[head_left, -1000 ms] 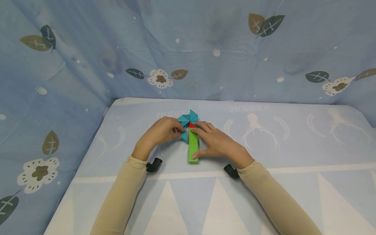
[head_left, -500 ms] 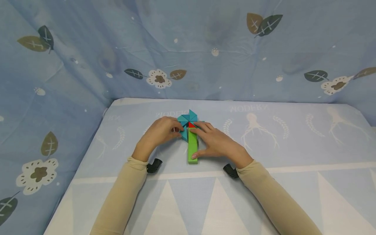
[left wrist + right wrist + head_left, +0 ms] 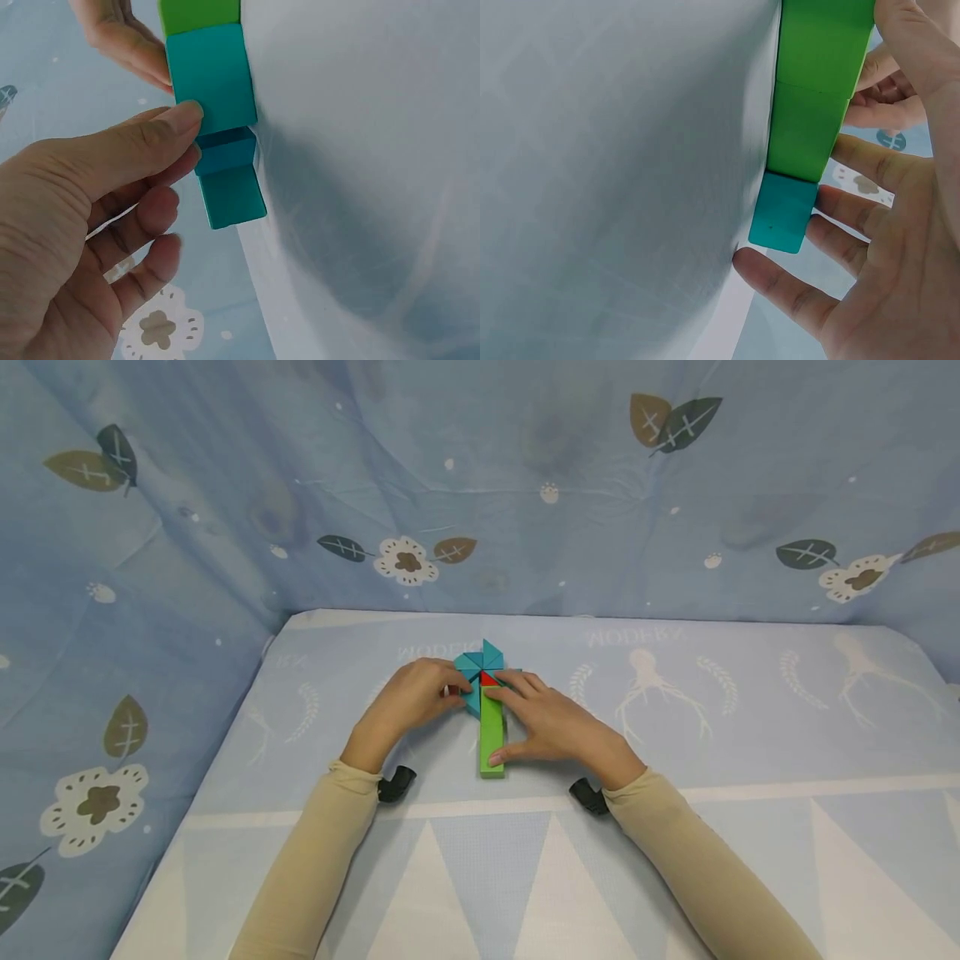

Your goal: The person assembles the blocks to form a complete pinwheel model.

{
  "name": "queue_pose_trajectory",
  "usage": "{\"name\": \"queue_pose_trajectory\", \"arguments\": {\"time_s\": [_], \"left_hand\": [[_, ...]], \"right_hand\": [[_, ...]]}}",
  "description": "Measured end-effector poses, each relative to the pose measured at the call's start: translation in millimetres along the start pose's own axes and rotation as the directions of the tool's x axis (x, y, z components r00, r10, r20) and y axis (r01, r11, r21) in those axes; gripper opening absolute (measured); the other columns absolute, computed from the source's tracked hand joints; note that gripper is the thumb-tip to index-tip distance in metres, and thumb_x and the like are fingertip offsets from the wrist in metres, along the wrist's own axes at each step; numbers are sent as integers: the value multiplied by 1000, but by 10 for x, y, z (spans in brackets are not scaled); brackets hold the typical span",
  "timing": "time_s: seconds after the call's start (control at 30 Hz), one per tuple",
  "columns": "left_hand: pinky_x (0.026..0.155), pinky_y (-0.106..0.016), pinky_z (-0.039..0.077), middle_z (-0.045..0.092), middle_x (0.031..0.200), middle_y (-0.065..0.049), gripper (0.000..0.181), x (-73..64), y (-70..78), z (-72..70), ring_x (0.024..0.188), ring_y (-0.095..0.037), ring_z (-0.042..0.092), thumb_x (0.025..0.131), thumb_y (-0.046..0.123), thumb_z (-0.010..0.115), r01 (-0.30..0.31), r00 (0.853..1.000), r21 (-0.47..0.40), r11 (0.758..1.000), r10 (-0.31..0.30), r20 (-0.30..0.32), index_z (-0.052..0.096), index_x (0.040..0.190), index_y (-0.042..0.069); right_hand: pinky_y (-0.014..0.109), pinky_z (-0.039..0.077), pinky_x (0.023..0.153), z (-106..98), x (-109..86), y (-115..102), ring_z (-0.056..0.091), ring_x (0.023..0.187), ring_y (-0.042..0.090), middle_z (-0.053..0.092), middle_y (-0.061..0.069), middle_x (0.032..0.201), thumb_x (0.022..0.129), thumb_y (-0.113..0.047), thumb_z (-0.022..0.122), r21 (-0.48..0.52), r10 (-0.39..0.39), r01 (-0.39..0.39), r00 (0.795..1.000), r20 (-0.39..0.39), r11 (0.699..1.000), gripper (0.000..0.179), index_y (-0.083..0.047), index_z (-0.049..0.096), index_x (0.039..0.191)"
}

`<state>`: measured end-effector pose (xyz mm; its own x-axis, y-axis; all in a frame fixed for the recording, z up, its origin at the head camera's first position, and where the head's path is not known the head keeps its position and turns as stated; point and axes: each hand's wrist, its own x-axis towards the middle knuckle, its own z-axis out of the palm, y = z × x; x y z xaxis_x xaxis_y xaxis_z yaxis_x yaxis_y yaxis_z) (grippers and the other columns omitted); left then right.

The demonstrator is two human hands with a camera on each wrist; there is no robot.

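Teal triangular blocks (image 3: 471,662) lie fanned out like a pinwheel at the middle of the table. A red triangular block (image 3: 488,678) sits at their centre, above a row of green blocks (image 3: 492,735) that runs toward the viewer. My left hand (image 3: 411,700) pinches a teal block (image 3: 214,79) on the left of the row, thumb on its top corner, other fingers curled beneath. My right hand (image 3: 558,722) lies over the row with spread fingers. Its thumb touches the near green end, and its fingertips rest at the upper green block and a teal block (image 3: 784,212).
The table has a pale blue and white patterned cover (image 3: 712,727). Behind and to the left hangs a blue floral cloth (image 3: 525,527). Black wrist-worn pieces show under the left sleeve (image 3: 322,852) and the right sleeve (image 3: 697,852).
The teal block in my left hand has slid slightly away from the viewer, closer in to the other teal blocks. My right hand has stayed in place over the green row.
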<state>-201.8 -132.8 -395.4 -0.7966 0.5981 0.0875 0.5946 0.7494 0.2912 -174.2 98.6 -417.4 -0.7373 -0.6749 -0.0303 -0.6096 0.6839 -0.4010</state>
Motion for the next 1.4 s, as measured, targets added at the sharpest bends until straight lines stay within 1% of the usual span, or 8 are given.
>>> {"name": "queue_pose_trajectory", "arguments": {"time_s": [0.13,0.43,0.57,0.8,1.2,1.4], "left_hand": [[75,-31,55,73,101,-2,19,-3,29,7,87,-18,67,83,11,78,-4,1000,41,999,5,-18,78,102,12],[74,-31,55,73,102,-3,18,6,30,43,86,-17,68,84,11,78,-6,999,78,997,9,-40,78,102,11],[73,-30,55,73,101,-3,19,9,26,48,85,-17,67,84,14,78,-6,999,73,997,9,-36,78,103,11],[71,-29,53,73,99,-2,21,17,40,57,82,-15,65,85,18,78,-10,1000,72,997,11,-10,78,105,11],[74,-31,55,74,99,-3,21,30,49,71,84,-17,67,85,16,77,-23,999,117,993,27,-32,78,105,11],[79,-33,56,74,101,-3,19,34,50,77,88,-18,69,85,16,77,-39,998,150,988,44,-34,77,104,11]], "right_hand": [[49,40,110,-2,-1,-2,25,146,26,23,8,160,75,-67,71,-6,-5,5,1000,-1,1000,100,-16,35,152],[49,41,110,10,0,7,25,146,27,24,9,159,75,-65,72,-7,-19,19,1000,-13,1000,99,-14,36,152],[49,40,110,3,-1,3,25,146,27,24,10,159,75,-65,72,-5,-22,22,1000,-13,1000,99,-14,36,152],[50,41,109,8,1,3,26,146,28,24,11,159,75,-65,73,-8,-24,24,1000,-15,1000,100,-13,36,152],[49,41,109,-11,-7,-14,26,146,28,25,10,159,75,-66,72,-17,-23,23,1000,-13,1000,100,-13,36,152],[50,41,110,-10,-4,-15,26,146,28,24,10,159,74,-66,72,-20,-21,21,1000,-11,1000,100,-14,36,152]]}}
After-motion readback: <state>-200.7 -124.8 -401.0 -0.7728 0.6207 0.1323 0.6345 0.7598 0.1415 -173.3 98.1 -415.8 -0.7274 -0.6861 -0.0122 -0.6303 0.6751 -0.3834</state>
